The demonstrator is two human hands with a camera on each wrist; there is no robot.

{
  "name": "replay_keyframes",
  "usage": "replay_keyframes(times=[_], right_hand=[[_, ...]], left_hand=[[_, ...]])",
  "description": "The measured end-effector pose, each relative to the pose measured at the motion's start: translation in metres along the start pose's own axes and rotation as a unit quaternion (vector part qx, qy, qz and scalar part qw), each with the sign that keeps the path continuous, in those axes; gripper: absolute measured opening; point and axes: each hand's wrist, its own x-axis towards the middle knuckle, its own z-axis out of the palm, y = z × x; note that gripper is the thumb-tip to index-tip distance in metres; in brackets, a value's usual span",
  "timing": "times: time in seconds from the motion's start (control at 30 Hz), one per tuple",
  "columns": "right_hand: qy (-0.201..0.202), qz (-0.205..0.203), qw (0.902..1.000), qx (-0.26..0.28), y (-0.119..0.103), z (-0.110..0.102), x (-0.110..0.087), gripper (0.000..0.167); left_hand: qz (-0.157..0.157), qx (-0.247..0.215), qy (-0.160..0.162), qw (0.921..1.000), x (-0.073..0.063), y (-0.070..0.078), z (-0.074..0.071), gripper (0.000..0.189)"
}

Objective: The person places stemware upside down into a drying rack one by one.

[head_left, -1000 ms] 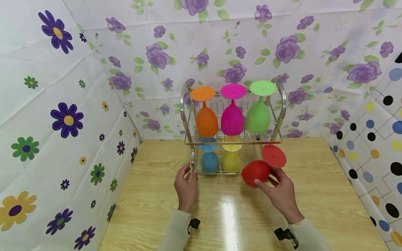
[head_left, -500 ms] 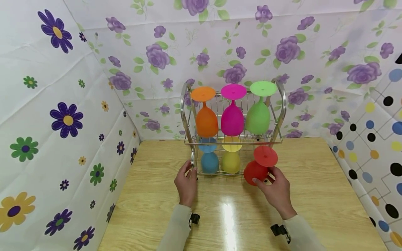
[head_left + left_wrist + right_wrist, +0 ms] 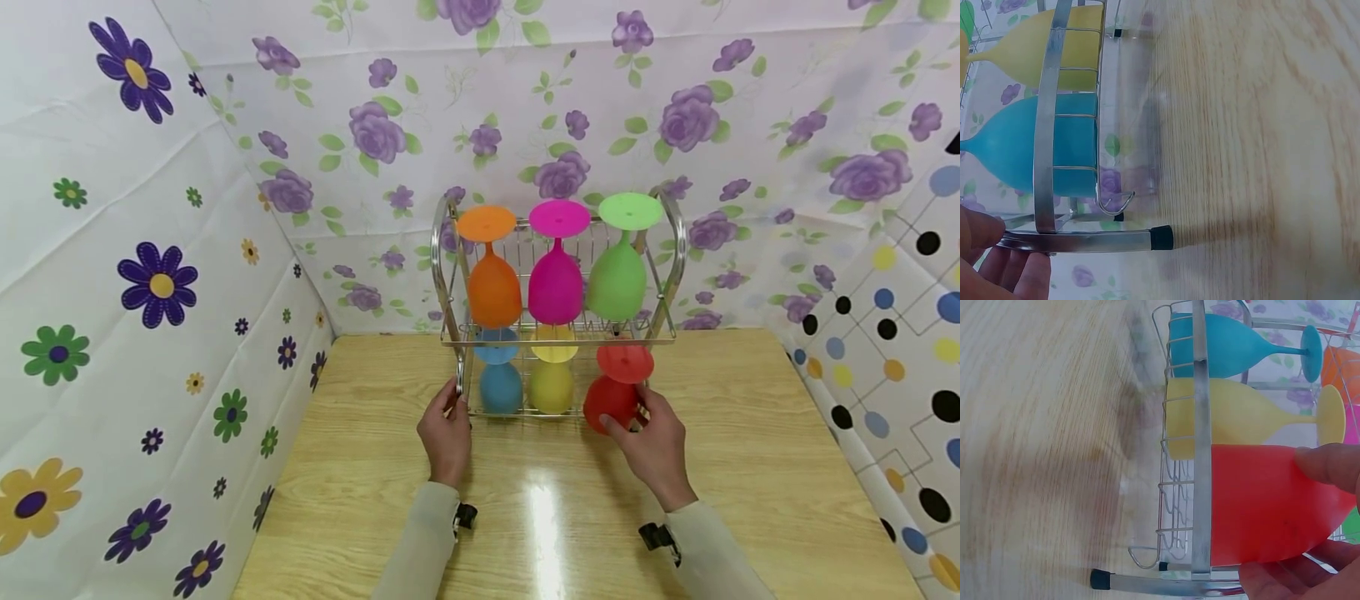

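Note:
My right hand (image 3: pixel 656 442) grips a red plastic goblet (image 3: pixel 609 402) by its bowl, thumb on the near side and fingers behind. The goblet is upside down, slightly tilted, at the right front of the lower tier of a two-tier metal rack (image 3: pixel 555 342). In the right wrist view its rim lies right at the rack's front bar (image 3: pixel 1201 506). With thumb and fingers, my left hand (image 3: pixel 446 437) holds the rack's left leg (image 3: pixel 1085 241). A blue goblet (image 3: pixel 501 388) and a yellow goblet (image 3: pixel 552 388) stand inverted on the lower tier, left of the red one.
On the upper tier stand inverted orange (image 3: pixel 495 292), magenta (image 3: pixel 556 290) and green (image 3: pixel 617 285) goblets, their bases overhanging the lower tier. The rack stands on a wooden table (image 3: pixel 360 500) against a flowered backdrop (image 3: pixel 480 83), with patterned side walls.
The right hand has brought the red goblet left and toward the rack, and its tilt has lessened. The left hand stays at the rack's left leg.

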Motion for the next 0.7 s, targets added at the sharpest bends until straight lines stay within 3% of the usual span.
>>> replay_keyframes(times=[0.3,0.7], right_hand=[[0.02,-0.012,0.999,-0.037,-0.003,0.009,0.008,0.072],[0.04,0.016,0.9978,-0.05,-0.012,0.021,0.023,0.075]], left_hand=[[0.016,0.013,0.001,0.9998,-0.001,0.001,-0.001,0.042],[0.014,0.021,-0.004,0.9997,-0.002,-0.001,0.0,0.043]])
